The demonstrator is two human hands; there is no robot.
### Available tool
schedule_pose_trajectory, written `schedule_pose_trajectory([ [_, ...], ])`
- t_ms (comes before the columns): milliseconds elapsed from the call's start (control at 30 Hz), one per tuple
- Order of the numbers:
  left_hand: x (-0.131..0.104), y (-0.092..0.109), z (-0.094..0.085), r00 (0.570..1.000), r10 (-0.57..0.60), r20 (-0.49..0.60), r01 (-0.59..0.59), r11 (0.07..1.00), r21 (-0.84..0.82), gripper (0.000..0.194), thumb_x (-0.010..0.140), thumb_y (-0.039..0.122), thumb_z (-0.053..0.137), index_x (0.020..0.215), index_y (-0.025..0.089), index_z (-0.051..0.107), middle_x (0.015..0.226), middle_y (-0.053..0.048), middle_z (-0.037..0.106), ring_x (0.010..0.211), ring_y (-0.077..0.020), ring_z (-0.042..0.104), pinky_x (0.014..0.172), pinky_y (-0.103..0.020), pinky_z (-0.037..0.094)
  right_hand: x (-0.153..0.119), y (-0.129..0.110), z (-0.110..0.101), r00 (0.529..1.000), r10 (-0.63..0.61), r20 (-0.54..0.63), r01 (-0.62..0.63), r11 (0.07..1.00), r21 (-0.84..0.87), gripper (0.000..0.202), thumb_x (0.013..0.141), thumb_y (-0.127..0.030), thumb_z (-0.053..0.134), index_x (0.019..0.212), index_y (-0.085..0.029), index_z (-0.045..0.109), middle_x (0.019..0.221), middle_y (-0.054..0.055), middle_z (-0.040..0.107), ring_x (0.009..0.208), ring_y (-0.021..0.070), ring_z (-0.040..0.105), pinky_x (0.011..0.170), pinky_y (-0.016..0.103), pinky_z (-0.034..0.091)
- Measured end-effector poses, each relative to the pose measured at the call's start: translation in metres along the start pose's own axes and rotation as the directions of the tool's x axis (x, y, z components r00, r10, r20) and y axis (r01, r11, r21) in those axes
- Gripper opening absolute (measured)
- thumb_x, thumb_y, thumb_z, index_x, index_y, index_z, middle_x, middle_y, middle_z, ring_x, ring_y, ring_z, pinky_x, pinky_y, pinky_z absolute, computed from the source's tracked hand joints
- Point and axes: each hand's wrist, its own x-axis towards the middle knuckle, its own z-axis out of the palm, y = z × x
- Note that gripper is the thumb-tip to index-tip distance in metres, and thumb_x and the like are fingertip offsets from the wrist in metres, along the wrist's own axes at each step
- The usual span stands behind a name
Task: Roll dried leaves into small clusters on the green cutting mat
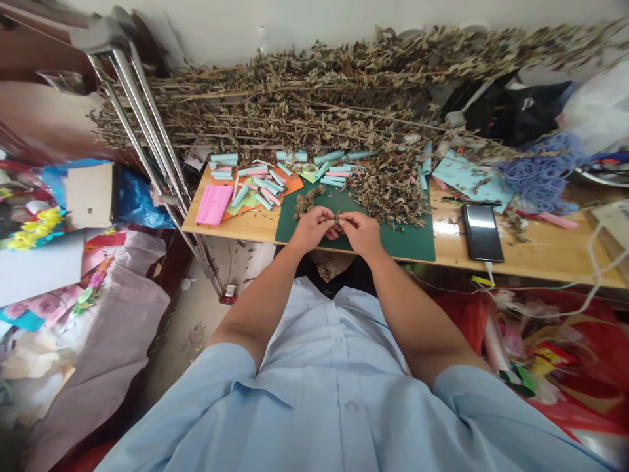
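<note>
My left hand (313,229) and my right hand (362,231) meet over the front part of a green cutting mat (410,242). Their fingertips are closed together on a small bit of dried leaf (337,219), mostly covered by the fingers. Just beyond my right hand spreads a heap of loose dried leaves (390,190). Behind my left hand lie several small brownish clumps of dried leaf (305,202) on the mat's left side.
Dried leafy stalks (295,108) fill the table's back. Rolled paper tubes (265,187) and a pink paper stack (215,204) lie left. To the right are a plugged-in phone (482,233), light blue paper (464,176) and blue cord (535,170). Metal crutches (140,108) lean at the left end.
</note>
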Motion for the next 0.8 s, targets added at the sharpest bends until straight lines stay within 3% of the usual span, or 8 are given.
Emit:
schedule_pose_trajectory([
  [167,-0.0006,0.0005,0.0017,1.0,0.008,-0.016,-0.008,0.999,0.038,0.016,0.089,0.017,0.062,0.1,0.016,0.051,0.066,0.003,0.066,0.059,-0.0119,0.069,0.061,-0.024,0.057,-0.0013,0.003,-0.0008,0.997,-0.078,-0.021,0.075,0.993,-0.094,0.021,0.083,-0.039,0.07,0.092,-0.022,0.076,0.088,0.005,0.078,0.076,0.0198,0.073,0.075,0.037,0.062],
  [300,-0.0009,-0.0002,0.0021,1.0,0.031,0.005,-0.031,0.997,0.077,0.011,0.088,0.014,0.06,0.096,0.015,0.052,0.065,0.002,0.066,0.058,-0.0116,0.068,0.061,-0.023,0.056,-0.0022,0.0059,0.0004,0.996,-0.088,-0.032,0.083,0.987,-0.14,0.017,0.082,-0.035,0.069,0.088,-0.021,0.076,0.081,0.004,0.077,0.071,0.0189,0.071,0.071,0.035,0.061],
  [567,-0.0014,0.0019,-0.0001,1.0,0.0,-0.002,0.0,1.0,0.015,0.016,0.087,0.015,0.061,0.099,0.015,0.052,0.072,0.001,0.068,0.06,-0.0126,0.07,0.06,-0.024,0.057,0.0031,0.0062,-0.0029,0.992,0.062,-0.109,-0.062,0.998,0.004,0.023,0.081,-0.04,0.072,0.091,-0.019,0.073,0.068,0.003,0.073,0.062,0.02,0.072,0.065,0.035,0.062],
  [800,-0.0018,0.0046,0.0032,1.0,-0.015,-0.015,0.015,0.999,0.034,0.015,0.09,0.021,0.063,0.1,0.015,0.053,0.069,0.0,0.069,0.059,-0.0134,0.07,0.059,-0.024,0.057,0.0008,0.0012,0.0008,0.999,0.013,-0.045,-0.013,1.0,-0.007,0.022,0.083,-0.041,0.072,0.092,-0.021,0.074,0.082,0.005,0.077,0.073,0.0212,0.074,0.072,0.038,0.064],
])
